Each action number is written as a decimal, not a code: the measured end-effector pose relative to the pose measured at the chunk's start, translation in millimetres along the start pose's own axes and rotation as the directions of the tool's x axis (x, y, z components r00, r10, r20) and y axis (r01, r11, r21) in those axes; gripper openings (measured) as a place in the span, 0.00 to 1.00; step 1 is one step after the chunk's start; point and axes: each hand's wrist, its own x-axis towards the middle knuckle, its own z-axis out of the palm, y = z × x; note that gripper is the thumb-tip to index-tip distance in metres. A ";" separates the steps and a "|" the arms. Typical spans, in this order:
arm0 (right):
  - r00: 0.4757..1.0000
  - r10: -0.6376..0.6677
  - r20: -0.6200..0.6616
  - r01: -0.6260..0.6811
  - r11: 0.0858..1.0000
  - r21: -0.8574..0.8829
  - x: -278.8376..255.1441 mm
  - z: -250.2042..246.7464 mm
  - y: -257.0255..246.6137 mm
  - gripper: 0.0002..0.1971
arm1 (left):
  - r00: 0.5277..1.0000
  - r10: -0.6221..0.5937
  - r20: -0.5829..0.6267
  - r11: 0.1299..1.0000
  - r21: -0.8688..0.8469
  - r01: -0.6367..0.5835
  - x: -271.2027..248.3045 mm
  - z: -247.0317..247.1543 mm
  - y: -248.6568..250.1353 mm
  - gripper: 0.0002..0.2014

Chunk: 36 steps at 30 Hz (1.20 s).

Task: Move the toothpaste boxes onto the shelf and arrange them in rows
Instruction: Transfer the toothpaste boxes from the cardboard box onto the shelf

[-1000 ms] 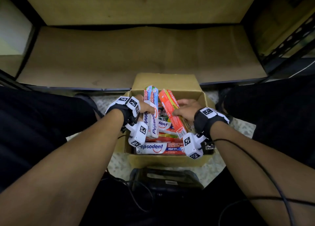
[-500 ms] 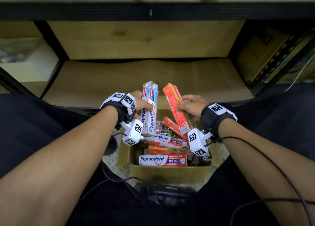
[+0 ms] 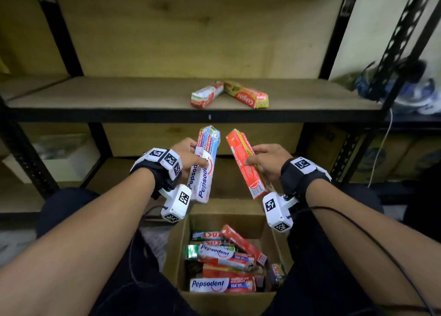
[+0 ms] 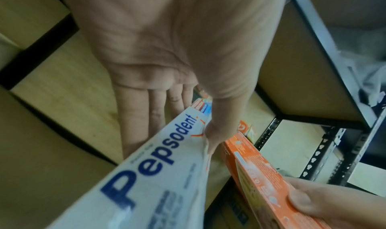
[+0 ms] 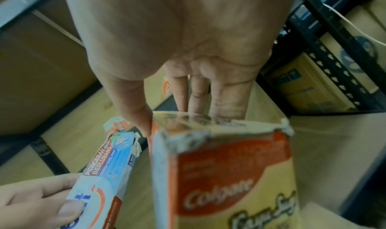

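Observation:
My left hand (image 3: 191, 157) grips a white Pepsodent box (image 3: 205, 165) (image 4: 158, 169) between thumb and fingers. My right hand (image 3: 267, 160) grips a red Colgate box (image 3: 245, 163) (image 5: 225, 174) the same way. Both boxes point up and away, held above the open cardboard box (image 3: 179, 249) and below the front edge of the wooden shelf (image 3: 119, 96). Two toothpaste boxes lie on that shelf in a V: a Pepsodent box (image 3: 206, 94) and a Colgate box (image 3: 247, 96). Several more toothpaste boxes (image 3: 224, 256) lie jumbled in the cardboard box.
Black perforated metal uprights (image 3: 396, 41) frame the shelf unit. A lower shelf board (image 3: 107, 179) sits behind my hands. Cardboard cartons (image 3: 381, 158) stand at the lower right, a white bin (image 3: 59, 160) at the lower left. A blue and white object (image 3: 422, 94) lies at the shelf's right.
Both hands have lifted their boxes out of the cardboard box and up toward the shelf. My view has tilted upward, bringing the shelf with two boxes into sight.

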 end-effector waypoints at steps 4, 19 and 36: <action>0.996 -0.082 -0.018 0.081 0.996 -0.041 3.3 -21.6 -40.4 0.16 | 0.992 0.073 -0.101 0.996 -0.042 -0.078 7.4 -33.2 28.8 0.24; 0.980 -0.182 -0.074 0.131 0.885 -0.446 97.4 -50.5 -168.1 0.17 | 0.956 0.141 -0.258 0.984 0.145 -0.106 105.0 -133.0 85.5 0.20; 0.964 -0.267 -0.013 0.183 0.694 -0.697 209.5 -30.8 -179.8 0.29 | 0.993 0.103 -0.050 0.921 0.382 -0.077 234.7 -132.4 97.9 0.37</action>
